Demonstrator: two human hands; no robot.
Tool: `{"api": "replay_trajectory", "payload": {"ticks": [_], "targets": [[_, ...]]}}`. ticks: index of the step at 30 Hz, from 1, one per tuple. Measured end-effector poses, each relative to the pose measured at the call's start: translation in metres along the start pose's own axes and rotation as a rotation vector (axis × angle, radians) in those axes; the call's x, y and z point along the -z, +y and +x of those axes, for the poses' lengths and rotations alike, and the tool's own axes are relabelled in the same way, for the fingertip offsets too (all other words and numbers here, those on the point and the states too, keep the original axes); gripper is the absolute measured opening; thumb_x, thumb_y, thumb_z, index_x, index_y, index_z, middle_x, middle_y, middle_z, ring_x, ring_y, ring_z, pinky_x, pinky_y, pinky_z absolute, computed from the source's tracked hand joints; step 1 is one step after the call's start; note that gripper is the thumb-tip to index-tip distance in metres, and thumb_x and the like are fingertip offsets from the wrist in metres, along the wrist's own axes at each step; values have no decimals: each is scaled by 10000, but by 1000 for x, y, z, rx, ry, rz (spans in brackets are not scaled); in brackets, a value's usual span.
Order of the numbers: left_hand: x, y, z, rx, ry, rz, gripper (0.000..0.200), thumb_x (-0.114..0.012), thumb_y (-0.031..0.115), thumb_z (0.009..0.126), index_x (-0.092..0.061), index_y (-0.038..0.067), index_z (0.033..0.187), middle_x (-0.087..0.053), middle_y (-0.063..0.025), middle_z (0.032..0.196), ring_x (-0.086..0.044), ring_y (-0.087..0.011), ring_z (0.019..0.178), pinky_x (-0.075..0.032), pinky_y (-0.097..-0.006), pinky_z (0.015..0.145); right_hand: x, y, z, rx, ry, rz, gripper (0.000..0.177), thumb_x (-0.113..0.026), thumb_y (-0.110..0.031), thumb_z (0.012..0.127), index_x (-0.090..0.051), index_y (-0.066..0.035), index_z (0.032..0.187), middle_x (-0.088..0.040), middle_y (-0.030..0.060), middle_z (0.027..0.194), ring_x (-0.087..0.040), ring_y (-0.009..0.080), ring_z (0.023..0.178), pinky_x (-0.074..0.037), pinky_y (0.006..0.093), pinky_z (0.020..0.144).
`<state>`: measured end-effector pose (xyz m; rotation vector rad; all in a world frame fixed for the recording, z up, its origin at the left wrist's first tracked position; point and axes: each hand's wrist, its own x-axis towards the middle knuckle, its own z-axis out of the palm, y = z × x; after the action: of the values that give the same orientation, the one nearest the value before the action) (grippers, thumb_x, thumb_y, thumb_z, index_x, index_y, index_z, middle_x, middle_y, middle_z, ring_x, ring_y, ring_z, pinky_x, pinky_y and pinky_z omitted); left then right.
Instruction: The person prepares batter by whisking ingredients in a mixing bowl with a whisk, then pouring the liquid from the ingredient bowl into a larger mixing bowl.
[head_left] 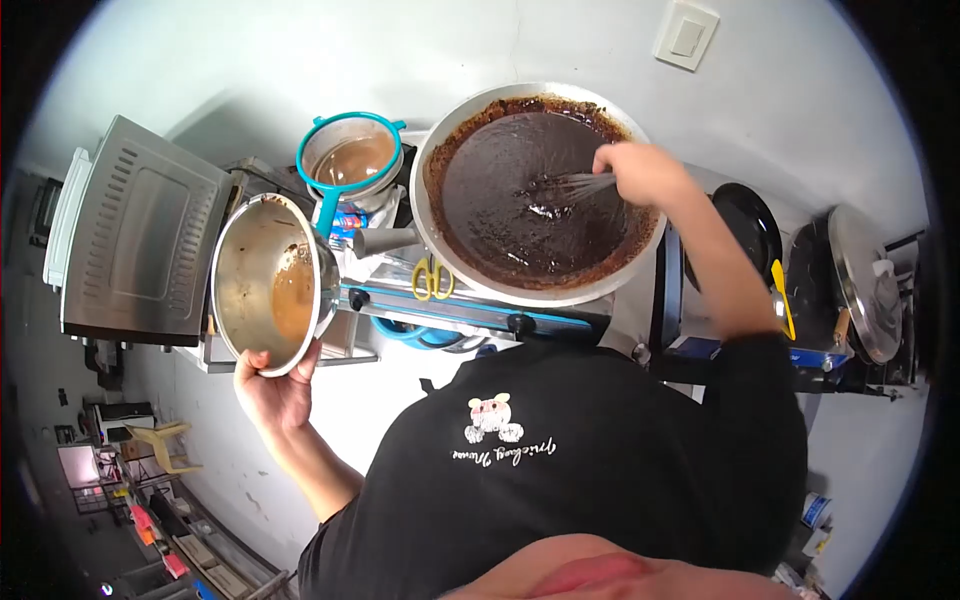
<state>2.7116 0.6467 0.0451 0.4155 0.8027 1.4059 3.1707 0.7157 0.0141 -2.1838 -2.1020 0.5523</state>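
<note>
A wide pan (432, 215) of dark brown thick sauce sits on the stove at the centre. My right hand (640, 172) is closed round a wire whisk (585, 187), whose wires dip into the sauce. At the left, my left hand (280, 390) grips the rim of a steel bowl (240, 250), thumb and fingers on its lower edge. The bowl is tilted and holds some light brown liquid. Just behind it, a teal-rimmed strainer (325, 215) rests over a container of brown liquid (355, 160).
A toaster oven (150, 235) stands at the left. Yellow-handled scissors (433, 279) lie near the stove's front edge (470, 310). To the right are a black pan (745, 225), a yellow utensil (782, 300) and a steel lid (865, 285). A wall switch (687, 38) is above.
</note>
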Motion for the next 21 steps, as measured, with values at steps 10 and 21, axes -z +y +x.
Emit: {"api": "replay_trajectory", "payload": {"ticks": [10,21], "targets": [[22,28,60,111,-141,-59,575,-390,31,679,-289,-71,1235,-407,-269,1214,-472,-479,1037,-484,-593,782,6,-28,11,2,49,-385,337,-485,-28,710,-569,-179,999,-624,96,853,-587,294,857,-461,414,692],[47,68,141,277,-211,42,577,-393,43,686,-293,-48,1247,-411,-266,1214,-480,-478,1025,-505,-569,761,-18,-46,76,-272,264,-250,335,-448,-102,753,-562,-201,1052,-616,98,983,-586,280,905,-464,407,733]]}}
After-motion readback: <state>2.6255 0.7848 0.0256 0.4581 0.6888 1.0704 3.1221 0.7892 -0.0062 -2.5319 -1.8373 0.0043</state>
